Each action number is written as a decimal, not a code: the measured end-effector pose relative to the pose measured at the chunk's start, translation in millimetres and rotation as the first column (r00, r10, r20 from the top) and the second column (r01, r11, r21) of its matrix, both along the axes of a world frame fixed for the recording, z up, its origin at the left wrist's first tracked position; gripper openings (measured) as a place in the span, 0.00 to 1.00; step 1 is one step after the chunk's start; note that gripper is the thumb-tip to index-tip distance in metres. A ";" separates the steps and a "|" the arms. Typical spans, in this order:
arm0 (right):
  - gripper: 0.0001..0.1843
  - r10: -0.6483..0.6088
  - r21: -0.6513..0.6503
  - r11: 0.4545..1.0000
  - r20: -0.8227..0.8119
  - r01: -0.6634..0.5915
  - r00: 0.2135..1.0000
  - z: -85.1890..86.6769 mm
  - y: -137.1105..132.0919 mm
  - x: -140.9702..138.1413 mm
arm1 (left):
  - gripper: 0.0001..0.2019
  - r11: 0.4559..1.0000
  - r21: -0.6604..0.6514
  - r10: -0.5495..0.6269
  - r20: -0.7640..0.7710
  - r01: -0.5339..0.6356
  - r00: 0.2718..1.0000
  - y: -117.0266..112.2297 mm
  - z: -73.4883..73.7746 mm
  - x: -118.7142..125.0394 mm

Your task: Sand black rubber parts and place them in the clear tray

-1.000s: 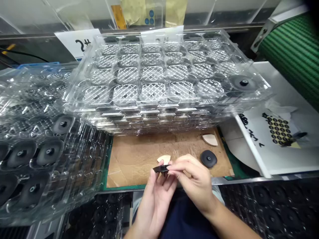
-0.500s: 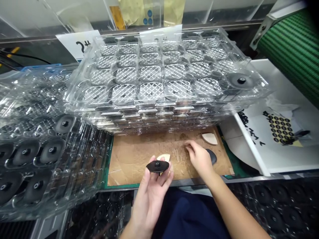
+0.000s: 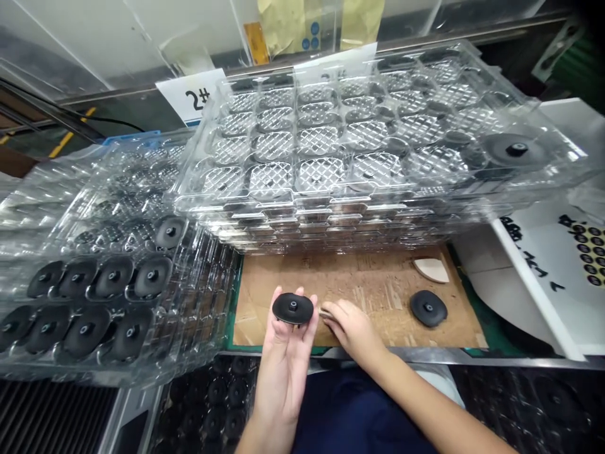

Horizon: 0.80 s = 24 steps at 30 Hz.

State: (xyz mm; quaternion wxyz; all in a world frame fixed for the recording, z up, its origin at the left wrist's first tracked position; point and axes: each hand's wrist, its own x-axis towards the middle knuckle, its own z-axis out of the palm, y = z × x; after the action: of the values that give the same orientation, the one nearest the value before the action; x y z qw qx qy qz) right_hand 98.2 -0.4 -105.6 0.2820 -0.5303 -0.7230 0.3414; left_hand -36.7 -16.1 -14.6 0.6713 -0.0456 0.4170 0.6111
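My left hand (image 3: 285, 359) holds a black oval disc-like part (image 3: 293, 308) by its edges, fingertips around the rim and the small raised stud facing up. Close beside it, my right hand (image 3: 354, 328) pinches a thin pale pad (image 3: 325, 313), seen edge-on and mostly covered by the fingers. Whether this pad touches the black part I cannot tell. A second black part (image 3: 428, 308) lies stud-up on the cardboard sheet (image 3: 378, 287) to the right. Behind it rests a cream, fan-shaped pad (image 3: 432, 270).
A tall stack of clear plastic trays (image 3: 321, 208) stands behind the cardboard, one black part in its right corner. More trays (image 3: 189, 315) at left hold several black parts. A white bin (image 3: 534, 284) with small black pieces and a sticker sheet stands at right.
My right hand has moved left to the black part and now pinches the pale pad that lay behind my left hand. The black part has tilted more toward the camera. The view has shifted.
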 end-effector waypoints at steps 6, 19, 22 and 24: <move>0.08 -0.044 -0.017 0.999 -0.124 0.042 0.991 61.2 23.2 16.2 | 0.22 1.000 0.018 -0.013 -0.075 0.015 0.997 0.2 1.1 0.5; 0.10 0.090 0.119 0.990 -0.134 -0.075 0.987 120.2 12.8 1.8 | 0.26 0.997 0.032 -0.064 -0.193 0.072 0.979 -4.5 12.2 8.5; 0.09 0.088 0.094 0.993 -0.171 -0.073 0.981 123.6 15.6 4.8 | 0.25 0.997 0.029 -0.067 -0.203 0.074 0.977 -4.3 14.3 9.3; 0.09 0.050 0.121 0.992 -0.155 -0.031 0.987 129.9 14.6 5.6 | 0.25 0.997 0.035 -0.056 -0.216 0.065 0.975 -3.2 16.1 10.0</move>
State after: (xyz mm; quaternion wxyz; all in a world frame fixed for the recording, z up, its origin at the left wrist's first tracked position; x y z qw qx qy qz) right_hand 103.8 14.2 24.3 0.3620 -0.4692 -0.7281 0.3444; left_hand -26.7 -19.3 1.5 0.6414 0.0477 0.4754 0.6003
